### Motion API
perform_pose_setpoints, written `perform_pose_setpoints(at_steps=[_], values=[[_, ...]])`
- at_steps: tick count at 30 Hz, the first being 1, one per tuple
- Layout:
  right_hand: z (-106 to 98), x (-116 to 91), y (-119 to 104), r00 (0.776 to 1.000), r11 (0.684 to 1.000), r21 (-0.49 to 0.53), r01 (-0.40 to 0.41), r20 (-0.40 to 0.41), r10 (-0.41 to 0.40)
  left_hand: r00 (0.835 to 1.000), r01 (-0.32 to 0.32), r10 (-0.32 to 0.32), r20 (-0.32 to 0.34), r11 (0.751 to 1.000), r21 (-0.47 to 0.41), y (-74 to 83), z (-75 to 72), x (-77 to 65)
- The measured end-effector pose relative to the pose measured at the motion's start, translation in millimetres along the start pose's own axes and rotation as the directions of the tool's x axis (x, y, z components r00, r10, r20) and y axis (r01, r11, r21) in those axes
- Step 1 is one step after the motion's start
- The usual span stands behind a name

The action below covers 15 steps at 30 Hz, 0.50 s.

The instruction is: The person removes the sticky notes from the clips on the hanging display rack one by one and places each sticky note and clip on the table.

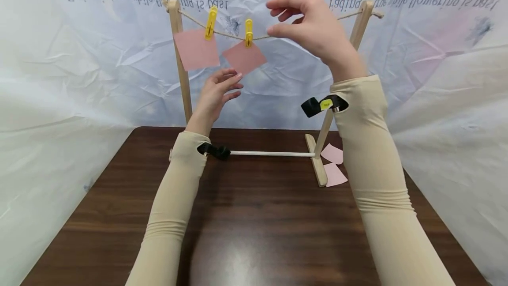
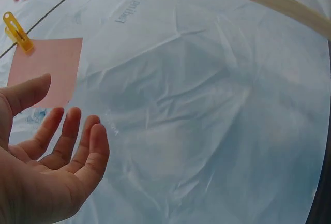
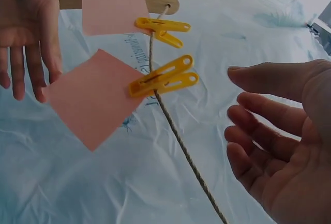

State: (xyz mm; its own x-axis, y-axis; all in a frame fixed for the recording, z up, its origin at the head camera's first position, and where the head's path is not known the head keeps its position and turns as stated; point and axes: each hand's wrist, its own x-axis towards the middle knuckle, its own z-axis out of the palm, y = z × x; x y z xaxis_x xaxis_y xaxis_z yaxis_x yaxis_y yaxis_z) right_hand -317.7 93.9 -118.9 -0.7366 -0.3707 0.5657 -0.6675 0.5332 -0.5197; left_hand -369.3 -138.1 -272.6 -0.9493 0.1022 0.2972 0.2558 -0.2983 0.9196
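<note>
Two pink paper squares hang from a thin rope point(image 3: 182, 144), each under a yellow clothespin. The left paper point(image 1: 197, 50) has its clothespin point(image 1: 211, 23) at its upper right corner. The second paper point(image 3: 95, 97) hangs by one corner from the other clothespin point(image 3: 163, 76). My left hand point(image 1: 217, 94) is just below this second paper, fingers relaxed and spread, holding nothing; whether a fingertip touches its lower edge I cannot tell. To the right of that clothespin, my right hand point(image 1: 307, 25) is raised near the rope with fingers loosely bent and nothing between them.
A wooden frame carries the rope between its left post point(image 1: 183, 78) and right post point(image 1: 360, 25). A white rod point(image 1: 274, 154) joins its base. Two pink papers point(image 1: 334, 174) lie beside the right foot point(image 1: 316, 162) on the brown table point(image 1: 254, 215). Plastic sheeting surrounds everything.
</note>
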Motion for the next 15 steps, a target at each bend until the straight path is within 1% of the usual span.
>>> perform_pose_setpoints(at_steps=[2, 6, 10, 15], values=[[6, 5, -2, 0.999, 0.999, -0.051, -0.002, 0.036, 0.004, 1.000, -0.012, 0.012, -0.019, 1.000, -0.026, -0.8, 2.8, 0.9], [18, 14, -5, 0.995, 0.992, -0.122, -0.014, 0.099, 0.026, 0.999, -0.034, 0.033, -0.020, 0.998, -0.052, -1.5, 6.9, 0.7], [26, 21, -7, 0.990, 0.993, -0.114, -0.022, 0.134, 0.037, 0.999, -0.054, 0.054, -0.009, 0.997, -0.056, -0.8, 6.9, -1.5], [32, 28, -9, 0.989, 0.995, -0.093, -0.024, 0.143, 0.038, 0.996, -0.083, 0.084, 0.012, 0.995, -0.061, 0.1, 5.0, -1.8]])
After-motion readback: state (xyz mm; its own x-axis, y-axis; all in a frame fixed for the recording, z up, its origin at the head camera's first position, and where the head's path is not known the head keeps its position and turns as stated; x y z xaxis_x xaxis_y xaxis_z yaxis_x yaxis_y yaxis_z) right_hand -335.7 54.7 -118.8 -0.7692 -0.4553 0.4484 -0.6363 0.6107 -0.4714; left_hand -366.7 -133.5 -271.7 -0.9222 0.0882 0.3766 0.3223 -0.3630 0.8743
